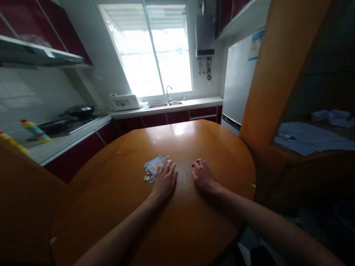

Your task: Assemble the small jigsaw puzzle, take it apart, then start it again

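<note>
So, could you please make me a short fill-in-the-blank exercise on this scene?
The puzzle pieces lie on the orange-brown ____.
The grip nearer them is the person's ____ one.
The faucet stands in front of the ____.
In this view, the refrigerator stands to the ____ of the sink.

Missing words: table; left; window; right.

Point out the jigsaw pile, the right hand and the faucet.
Jigsaw pile [153, 165]: head view, its bluish middle.
Right hand [203, 175]: head view, back of the hand.
Faucet [168, 96]: head view, its upright stem.
</note>
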Tool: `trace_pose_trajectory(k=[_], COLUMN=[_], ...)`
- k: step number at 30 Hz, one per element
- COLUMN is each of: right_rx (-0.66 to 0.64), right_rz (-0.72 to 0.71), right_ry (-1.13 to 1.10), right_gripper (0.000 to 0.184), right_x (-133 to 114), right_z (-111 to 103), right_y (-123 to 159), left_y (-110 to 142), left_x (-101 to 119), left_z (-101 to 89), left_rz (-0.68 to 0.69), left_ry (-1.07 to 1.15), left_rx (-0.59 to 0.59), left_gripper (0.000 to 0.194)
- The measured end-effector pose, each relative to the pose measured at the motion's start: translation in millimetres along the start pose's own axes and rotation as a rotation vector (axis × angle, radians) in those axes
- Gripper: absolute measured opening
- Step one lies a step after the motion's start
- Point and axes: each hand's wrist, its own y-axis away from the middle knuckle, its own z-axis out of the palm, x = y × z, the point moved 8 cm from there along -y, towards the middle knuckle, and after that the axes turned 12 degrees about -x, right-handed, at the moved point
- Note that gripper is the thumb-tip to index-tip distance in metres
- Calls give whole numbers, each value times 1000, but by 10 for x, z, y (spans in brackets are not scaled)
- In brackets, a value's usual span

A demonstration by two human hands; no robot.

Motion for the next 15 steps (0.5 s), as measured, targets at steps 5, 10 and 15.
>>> trace_pose_trajectory(k=[5, 10, 15], right_rx=[-61, -7, 103], right_rz=[-29, -7, 33], right_ry=[-34, -92, -196], right_gripper=[22, 29, 36], right_x=[-288, -450, -333], right_z=[393, 638, 701], right_y=[-439, -948, -1208], left_y=[36, 29, -116], left_x=[-524, -569, -504], left_z=[-15, 71, 195], left_rz=[-123, -18, 30], left_ry=[2, 23, 41], left_rx=[31, -71, -152], left_gripper=[55, 57, 44])
